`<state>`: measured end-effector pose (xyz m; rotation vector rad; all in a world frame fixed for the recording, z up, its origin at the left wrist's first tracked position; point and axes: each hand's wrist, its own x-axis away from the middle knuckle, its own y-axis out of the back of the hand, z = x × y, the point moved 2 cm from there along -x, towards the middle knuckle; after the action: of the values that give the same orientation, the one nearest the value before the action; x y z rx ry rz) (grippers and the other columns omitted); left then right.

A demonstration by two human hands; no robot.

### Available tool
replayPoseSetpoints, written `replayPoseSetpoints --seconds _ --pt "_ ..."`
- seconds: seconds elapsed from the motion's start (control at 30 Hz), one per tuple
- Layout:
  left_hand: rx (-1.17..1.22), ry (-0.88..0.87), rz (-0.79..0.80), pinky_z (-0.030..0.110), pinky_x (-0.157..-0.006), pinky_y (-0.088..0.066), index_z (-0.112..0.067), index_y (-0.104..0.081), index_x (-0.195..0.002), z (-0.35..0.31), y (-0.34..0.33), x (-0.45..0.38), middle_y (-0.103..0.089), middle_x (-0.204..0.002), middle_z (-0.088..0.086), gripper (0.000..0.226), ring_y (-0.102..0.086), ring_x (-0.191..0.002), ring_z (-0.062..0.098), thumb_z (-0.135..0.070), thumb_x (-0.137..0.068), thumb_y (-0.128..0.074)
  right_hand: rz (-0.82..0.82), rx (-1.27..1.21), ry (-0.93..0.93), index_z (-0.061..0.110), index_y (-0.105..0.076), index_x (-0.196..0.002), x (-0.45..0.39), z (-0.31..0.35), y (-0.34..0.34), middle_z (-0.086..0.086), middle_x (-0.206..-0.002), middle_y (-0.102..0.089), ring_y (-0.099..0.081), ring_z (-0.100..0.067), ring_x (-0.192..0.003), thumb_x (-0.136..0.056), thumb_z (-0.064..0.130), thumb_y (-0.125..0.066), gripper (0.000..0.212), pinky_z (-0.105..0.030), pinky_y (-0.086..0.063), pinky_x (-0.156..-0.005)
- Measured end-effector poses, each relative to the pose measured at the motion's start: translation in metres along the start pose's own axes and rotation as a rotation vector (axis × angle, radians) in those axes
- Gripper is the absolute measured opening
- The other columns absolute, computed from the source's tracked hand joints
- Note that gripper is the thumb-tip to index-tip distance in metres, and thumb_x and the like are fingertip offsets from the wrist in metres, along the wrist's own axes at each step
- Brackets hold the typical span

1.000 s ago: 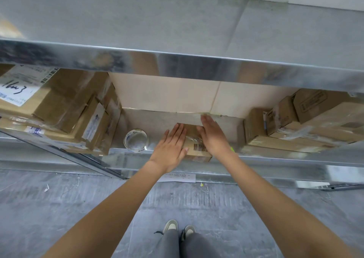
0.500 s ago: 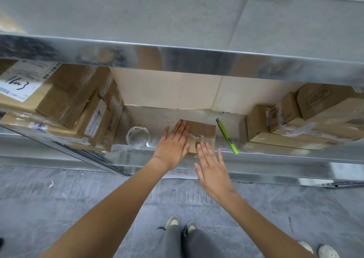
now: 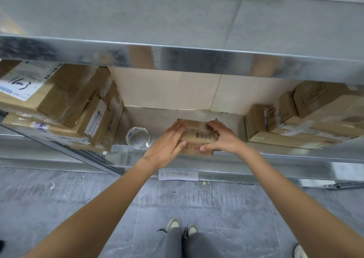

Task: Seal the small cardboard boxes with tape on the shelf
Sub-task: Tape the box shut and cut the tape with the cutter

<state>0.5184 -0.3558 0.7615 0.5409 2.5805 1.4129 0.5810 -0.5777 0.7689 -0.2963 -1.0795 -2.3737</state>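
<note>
1. The small cardboard box sits at the front edge of the metal shelf, its near side overhanging the lip slightly.
2. The left hand lies on the box's left part, fingers straight and close together, reaching toward the back edge, thumb laid on the near face.
3. The right hand clasps the box's right end, fingers curled over the top, thumb pressing the near face.
4. Both forearms stretch forward from below and converge on the box.
5. The box's long axis runs left to right along the shelf edge; its broad face is up.
6. It is brown, with a black barcode on top and glossy clear tape across it.
7. A tape roll lies flat just left of the box.
8. Stacked cartons stand further left of the box; more cartons stand to its right.
</note>
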Motion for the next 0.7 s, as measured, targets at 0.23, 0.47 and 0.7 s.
replayPoseSetpoints --seconds 0.23,0.47,0.7 --pt "-0.372 -0.062 -0.152 0.041 -0.121 -0.004 -0.005 -0.016 -0.153 -0.009 0.004 -0.018 -0.008 -0.163 0.009 0.063 -0.001 -0.150 0.023 -0.044 -0.103 -0.020 0.173 -0.334 -0.129 0.023 -0.062 -0.127 -0.015 0.007 0.027 0.002 -0.125 -0.065 -0.060 -0.012 -0.112 -0.066 0.053 -0.079 0.071 -0.032 -0.044 -0.105" --pt "-0.380 0.020 -0.054 0.049 -0.111 -0.035 -0.001 -0.045 -0.142 -0.007 0.008 -0.039 -0.041 -0.151 0.015 0.063 -0.038 -0.140 0.029 -0.042 -0.101 -0.022 -0.229 0.201 0.053 0.017 -0.021 -0.154 -0.012 0.034 0.004 -0.003 -0.158 -0.028 -0.027 -0.022 -0.144 -0.099 0.047 -0.042 0.066 -0.034 -0.025 -0.115" --pt "-0.334 0.036 -0.050 0.046 -0.113 -0.029 -0.004 -0.040 -0.146 -0.006 0.009 -0.044 -0.035 -0.155 0.011 0.065 -0.033 -0.143 0.026 -0.045 -0.099 -0.019 -0.294 0.556 0.234 0.011 -0.023 -0.153 0.006 0.026 -0.030 -0.004 -0.160 -0.021 -0.012 -0.017 -0.149 -0.094 0.056 -0.011 0.075 -0.051 -0.009 -0.120"
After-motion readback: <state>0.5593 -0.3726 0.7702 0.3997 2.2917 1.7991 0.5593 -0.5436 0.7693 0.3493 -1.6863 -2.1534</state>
